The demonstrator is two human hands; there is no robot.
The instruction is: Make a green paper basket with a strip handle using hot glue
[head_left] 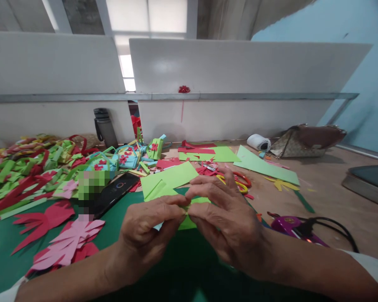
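My left hand (148,233) and my right hand (223,218) meet at the middle of the view, both pinched on a small folded piece of light green paper (187,222). The fingertips touch over its fold. Just behind the hands lie larger light green sheets (168,178) on the dark green mat (6,243). Part of the held paper is hidden under my fingers.
A black phone (115,193) lies left of the sheets. Red and pink paper cutouts (66,241) sit at the left, green and red strips (22,172) behind. Scissors (239,181), a purple tool with cable (294,226), tape roll (258,142), a bag (305,140), a grey bottle (104,126).
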